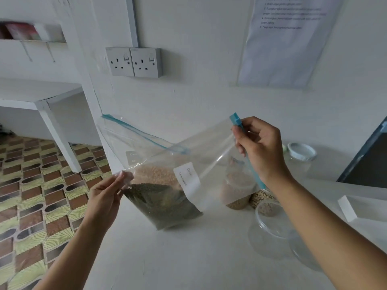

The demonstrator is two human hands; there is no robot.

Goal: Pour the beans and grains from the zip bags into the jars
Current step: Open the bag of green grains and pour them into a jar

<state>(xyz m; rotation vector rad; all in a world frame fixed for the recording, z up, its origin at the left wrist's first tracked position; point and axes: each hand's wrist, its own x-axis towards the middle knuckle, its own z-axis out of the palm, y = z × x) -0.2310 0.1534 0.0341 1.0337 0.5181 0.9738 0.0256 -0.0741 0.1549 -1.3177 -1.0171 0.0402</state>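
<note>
A clear zip bag (209,147) with dark green beans (163,206) in its bottom is held tilted over the white table (188,258). My right hand (259,147) pinches the bag's blue zip edge near the slider (236,118). My left hand (109,193) pinches the bag's lower left corner. Behind it leans a second zip bag (129,139) with tan grains (155,170). Seen through the plastic, a jar of brownish grains (237,189) stands beside a jar of pale beans (265,198). An empty glass jar (270,229) sits under my right forearm.
A white jar lid (301,151) lies at the back right near a dark panel (368,162). A white block (347,208) lies at the right. Wall sockets (134,62) and a taped paper sheet (287,38) hang behind. The table's left edge drops to a patterned floor (31,195).
</note>
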